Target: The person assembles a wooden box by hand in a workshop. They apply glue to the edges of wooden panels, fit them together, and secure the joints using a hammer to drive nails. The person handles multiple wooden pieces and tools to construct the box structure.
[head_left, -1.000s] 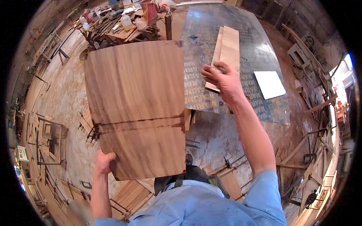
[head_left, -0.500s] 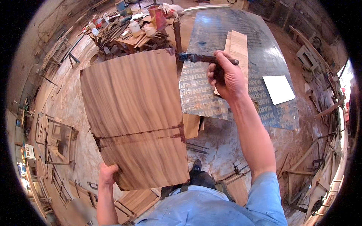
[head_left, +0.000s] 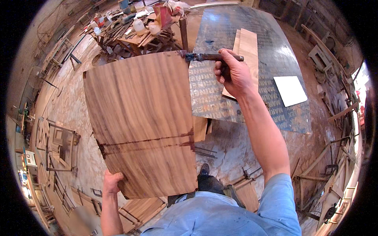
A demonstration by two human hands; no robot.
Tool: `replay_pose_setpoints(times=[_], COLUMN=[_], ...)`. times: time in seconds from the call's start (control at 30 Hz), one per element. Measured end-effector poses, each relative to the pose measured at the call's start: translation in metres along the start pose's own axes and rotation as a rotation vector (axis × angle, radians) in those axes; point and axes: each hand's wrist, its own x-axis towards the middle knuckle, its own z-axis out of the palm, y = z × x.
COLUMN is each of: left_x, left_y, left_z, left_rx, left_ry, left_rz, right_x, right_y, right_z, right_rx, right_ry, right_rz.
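A large wooden panel (head_left: 143, 106) with brown grain is tilted up in front of me. Dark stain marks two lines across its lower half and its corners. My left hand (head_left: 113, 181) grips the panel's lower left edge, thumb on the face; its other fingers are hidden behind. In my right hand (head_left: 235, 74) is a dark-handled paintbrush (head_left: 208, 57), held level. The brush's bristles touch or nearly touch the panel's top right corner.
To the right stands a dark table (head_left: 283, 51) bearing pale wood boards (head_left: 248, 49) and a white sheet (head_left: 290, 91). A cluttered bench (head_left: 132, 39) with bottles and scraps is at the back left. Wooden frames (head_left: 61, 145) lie on the floor at left.
My right hand has shifted slightly left and up with the paintbrush, bringing its bristles closer over the panel's top right corner. My left hand keeps its hold on the panel.
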Motion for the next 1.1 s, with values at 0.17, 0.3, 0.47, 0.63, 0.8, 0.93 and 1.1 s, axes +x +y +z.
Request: replay_pose_setpoints(times=[0.17, 0.3, 0.47, 0.63, 0.8, 0.93, 1.1], left_x=[0.000, 0.006, 0.007, 0.005, 0.006, 0.009, 0.014], left_y=[-0.002, -0.010, -0.010, -0.006, -0.008, -0.011, -0.016], left_z=[0.002, -0.009, -0.014, -0.005, -0.004, -0.004, -0.010], left_rx=[0.002, 0.009, 0.028, 0.026, 0.005, -0.019, 0.000], left_ry=[-0.008, -0.028, -0.007, -0.006, -0.016, -0.038, -0.001], left_rz=[0.027, -0.006, -0.021, -0.009, -0.019, -0.029, -0.036], right_x=[-0.021, -0.034, -0.011, -0.003, -0.015, -0.036, -0.069], right_y=[0.007, 0.012, 0.000, 0.001, 0.011, 0.025, 0.043], right_z=[-0.002, -0.014, -0.001, -0.001, -0.014, -0.020, -0.028], right_rx=[-0.081, -0.118, -0.082, -0.108, -0.130, -0.135, -0.141], right_ry=[0.049, 0.038, 0.000, 0.035, 0.035, 0.057, 0.079], right_rz=[0.093, 0.135, -0.001, 0.006, 0.070, 0.136, 0.268])
